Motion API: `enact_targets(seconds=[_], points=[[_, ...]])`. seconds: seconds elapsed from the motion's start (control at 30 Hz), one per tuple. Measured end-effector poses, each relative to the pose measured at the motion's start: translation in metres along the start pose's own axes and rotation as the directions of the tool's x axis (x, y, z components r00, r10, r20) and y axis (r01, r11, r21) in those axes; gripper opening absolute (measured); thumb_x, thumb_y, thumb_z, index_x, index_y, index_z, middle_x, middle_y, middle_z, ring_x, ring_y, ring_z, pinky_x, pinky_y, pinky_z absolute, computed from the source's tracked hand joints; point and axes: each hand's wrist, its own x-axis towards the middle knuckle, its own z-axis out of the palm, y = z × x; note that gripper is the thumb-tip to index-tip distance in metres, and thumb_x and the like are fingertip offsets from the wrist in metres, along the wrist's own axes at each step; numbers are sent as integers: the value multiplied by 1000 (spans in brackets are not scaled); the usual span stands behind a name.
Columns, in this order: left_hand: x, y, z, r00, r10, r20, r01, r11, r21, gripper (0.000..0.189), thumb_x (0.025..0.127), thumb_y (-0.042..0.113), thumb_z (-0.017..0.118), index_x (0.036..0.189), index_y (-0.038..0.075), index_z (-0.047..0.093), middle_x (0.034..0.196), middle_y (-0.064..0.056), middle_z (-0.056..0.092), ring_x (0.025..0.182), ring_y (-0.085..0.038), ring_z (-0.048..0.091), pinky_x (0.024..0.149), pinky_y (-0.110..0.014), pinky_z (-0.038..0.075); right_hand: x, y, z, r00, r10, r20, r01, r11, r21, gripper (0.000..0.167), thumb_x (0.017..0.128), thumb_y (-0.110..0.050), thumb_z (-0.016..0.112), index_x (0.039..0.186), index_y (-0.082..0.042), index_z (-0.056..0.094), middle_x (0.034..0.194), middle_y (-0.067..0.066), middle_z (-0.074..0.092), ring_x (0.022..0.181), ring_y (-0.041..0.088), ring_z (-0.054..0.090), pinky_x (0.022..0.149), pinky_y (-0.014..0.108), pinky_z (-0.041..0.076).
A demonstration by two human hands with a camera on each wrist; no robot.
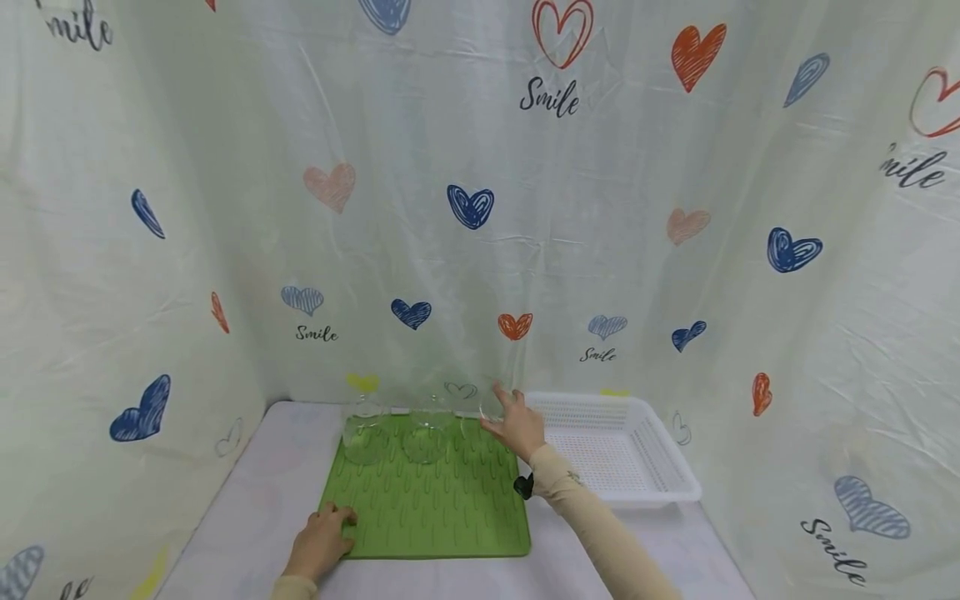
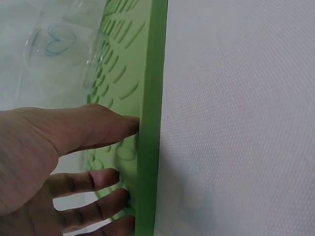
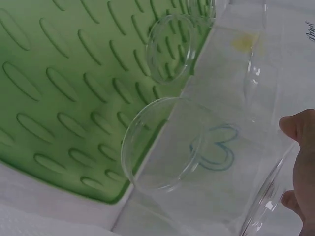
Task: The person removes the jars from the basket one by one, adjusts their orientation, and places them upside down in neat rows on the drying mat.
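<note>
My right hand point(image 1: 517, 427) grips a clear drinking glass point(image 3: 197, 147) by its base, mouth turned down toward the back right corner of a green drying mat point(image 1: 442, 508). In the right wrist view its rim shows over the mat's edge; I cannot tell whether it touches. Two more clear glasses, a left one point(image 1: 366, 442) and a middle one point(image 1: 426, 442), stand mouth down along the mat's back. At the front left corner my left hand point(image 1: 321, 537) rests on the mat, with the thumb point(image 2: 106, 128) against its raised edge and the fingers loosely bent.
A white perforated plastic basket point(image 1: 675, 475) stands on the white tablecloth point(image 1: 247, 492) right of the mat, behind my right forearm. A pale curtain point(image 1: 480, 258) printed with hearts hangs behind the table and at both sides.
</note>
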Motion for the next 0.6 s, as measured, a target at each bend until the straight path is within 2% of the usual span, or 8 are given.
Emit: enact_targets(seconds=[0.17, 0.27, 0.4, 0.47, 0.6], points=[[1, 0, 1, 1000, 4, 2, -4, 1000, 0, 28, 72, 11, 81, 96, 12, 68, 99, -14, 58, 90, -37, 57, 65, -51, 51, -2, -4, 17, 997, 32, 67, -26, 997, -76, 77, 83, -61, 64, 147, -23, 41, 134, 29, 49, 45, 16, 47, 39, 28, 38], [0, -1, 1, 1000, 4, 4, -4, 1000, 2, 27, 72, 11, 81, 95, 12, 68, 98, -13, 57, 89, -37, 57, 65, -51, 50, -5, -6, 25, 996, 32, 81, -25, 996, -82, 80, 83, -62, 63, 147, -21, 40, 133, 29, 48, 57, 24, 59, 43, 32, 44], [-1, 0, 0, 1000, 4, 4, -5, 1000, 4, 26, 71, 10, 81, 95, 12, 68, 98, -13, 57, 88, -36, 57, 64, -51, 50, -7, -5, 33, 998, 25, 62, -20, 997, -77, 80, 84, -64, 60, 147, -18, 41, 134, 29, 49, 77, 34, 66, 47, 36, 48], [-1, 1, 0, 1000, 4, 3, -4, 1000, 6, 26, 72, 10, 80, 95, 12, 68, 97, -13, 57, 88, -36, 57, 64, -50, 50, -8, -4, 35, 999, 23, 49, -20, 997, -68, 79, 85, -64, 58, 146, -17, 42, 135, 28, 48, 82, 36, 66, 46, 36, 47], [-2, 1, 0, 1000, 10, -8, -10, 1000, 6, 26, 71, 10, 80, 94, 12, 68, 96, -13, 57, 87, -36, 57, 64, -51, 50, -8, 0, 38, 1000, 12, 18, -11, 998, -55, 75, 85, -62, 59, 143, -15, 47, 136, 29, 48, 75, 33, 64, 45, 36, 44]])
